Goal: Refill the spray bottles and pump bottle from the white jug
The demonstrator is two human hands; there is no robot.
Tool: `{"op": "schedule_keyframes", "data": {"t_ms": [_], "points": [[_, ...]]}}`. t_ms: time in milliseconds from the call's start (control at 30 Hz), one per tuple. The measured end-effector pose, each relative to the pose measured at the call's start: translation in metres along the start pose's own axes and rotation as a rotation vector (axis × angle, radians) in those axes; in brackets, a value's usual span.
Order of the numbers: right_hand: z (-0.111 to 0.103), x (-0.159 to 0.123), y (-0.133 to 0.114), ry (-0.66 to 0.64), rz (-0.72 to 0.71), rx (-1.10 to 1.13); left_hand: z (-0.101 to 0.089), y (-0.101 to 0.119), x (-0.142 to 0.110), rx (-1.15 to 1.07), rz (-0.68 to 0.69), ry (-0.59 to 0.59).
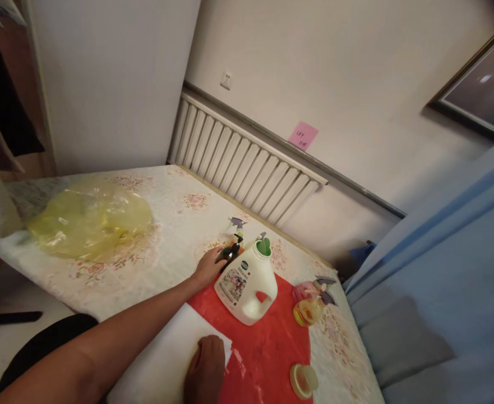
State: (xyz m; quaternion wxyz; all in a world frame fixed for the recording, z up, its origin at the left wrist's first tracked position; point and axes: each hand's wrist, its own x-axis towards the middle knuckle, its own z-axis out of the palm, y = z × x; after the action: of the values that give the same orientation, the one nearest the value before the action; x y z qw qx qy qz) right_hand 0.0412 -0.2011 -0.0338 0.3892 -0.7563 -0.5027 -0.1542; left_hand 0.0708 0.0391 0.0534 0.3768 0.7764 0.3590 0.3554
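Note:
My left hand (208, 267) reaches across the table and closes round a dark spray bottle with an orange band (231, 252). That bottle stands just behind a white detergent jug with a green cap (247, 285). The jug rests on a red plastic sheet (272, 348). My right hand (207, 367) lies flat on a white sheet (162, 365) at the near edge, fingers together at the border with the red plastic. It holds nothing that I can see.
A small yellow spray bottle and a pink one (312, 303) stand right of the jug. A round cream lid (303, 380) lies on the red sheet. A crumpled yellow plastic bag (91, 219) lies far left on the floral tablecloth (175, 224). Blue fabric (440, 280) fills the right side.

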Motion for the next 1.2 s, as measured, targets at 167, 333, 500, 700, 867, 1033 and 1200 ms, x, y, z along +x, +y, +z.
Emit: {"op": "schedule_keyframes", "data": {"t_ms": [167,333,500,700,867,1033,1200], "points": [[0.008,-0.003,0.003,-0.007,-0.001,0.002,0.011,0.005,0.053,0.014,0.012,-0.054],[0.017,-0.007,0.009,0.002,-0.002,-0.024,0.025,-0.004,0.069,-0.016,0.057,-0.168],[0.016,-0.006,0.005,0.018,0.006,-0.082,0.029,-0.008,0.067,-0.051,0.088,-0.223],[0.013,-0.004,0.002,0.053,-0.014,-0.09,0.012,-0.006,0.063,-0.048,0.071,-0.15],[0.01,-0.002,0.001,0.018,0.003,-0.085,-0.024,-0.003,0.054,-0.026,0.031,-0.05],[0.004,0.002,-0.001,-0.034,0.005,-0.074,-0.053,-0.007,0.018,-0.032,-0.029,0.007],[-0.002,0.003,-0.002,-0.109,0.033,-0.106,-0.055,-0.009,-0.034,-0.061,-0.047,0.016]]}}
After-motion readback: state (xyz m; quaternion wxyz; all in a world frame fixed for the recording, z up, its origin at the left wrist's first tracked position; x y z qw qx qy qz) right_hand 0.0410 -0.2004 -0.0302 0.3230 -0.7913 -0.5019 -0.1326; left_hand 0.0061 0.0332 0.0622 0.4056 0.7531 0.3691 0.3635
